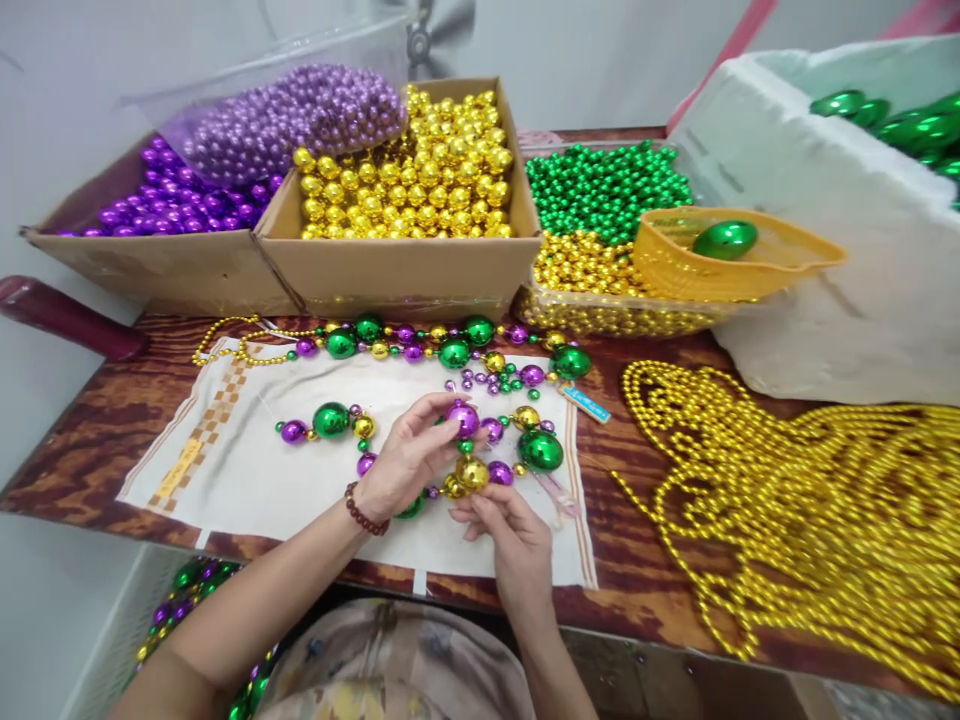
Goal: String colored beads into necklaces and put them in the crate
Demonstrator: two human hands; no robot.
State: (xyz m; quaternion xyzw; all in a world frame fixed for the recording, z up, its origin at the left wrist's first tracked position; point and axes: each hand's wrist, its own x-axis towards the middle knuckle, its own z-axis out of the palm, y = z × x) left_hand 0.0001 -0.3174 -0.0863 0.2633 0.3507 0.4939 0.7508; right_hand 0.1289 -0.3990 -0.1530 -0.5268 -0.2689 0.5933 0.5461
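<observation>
Forearms (247, 600) over a white cloth (247, 455), both hands at a bead strand (331, 421)

Patterned clothing (390, 660) shows at the near edge, below a brown, streaked surface (90, 425) by a pale wall (585, 60). Two cartons (397, 272) at the back hold purple balls (202, 200) and gold balls (412, 190), with a clear bag (375, 45) of lilac beads (300, 120) lying across both. Next to them is a clear tub (622, 314) of small green and gold beads; a yellow basket (675, 262) sits over its front right part. At the right stands a white box (810, 230), gold chains (810, 500) spread before it.

Another strand (454, 352) lies along the cloth's far side, near a blue tag (589, 403).

The bead strand curves across the middle of the cloth, its shiny purple, green and gold balls of mixed sizes; the left hand (409, 450) hides part of it. That hand's fingers are closed on a purple bead (463, 421). The right hand (517, 545) has its fingers bunched at a gold bead (473, 473); whether they grip it, I cannot tell.
</observation>
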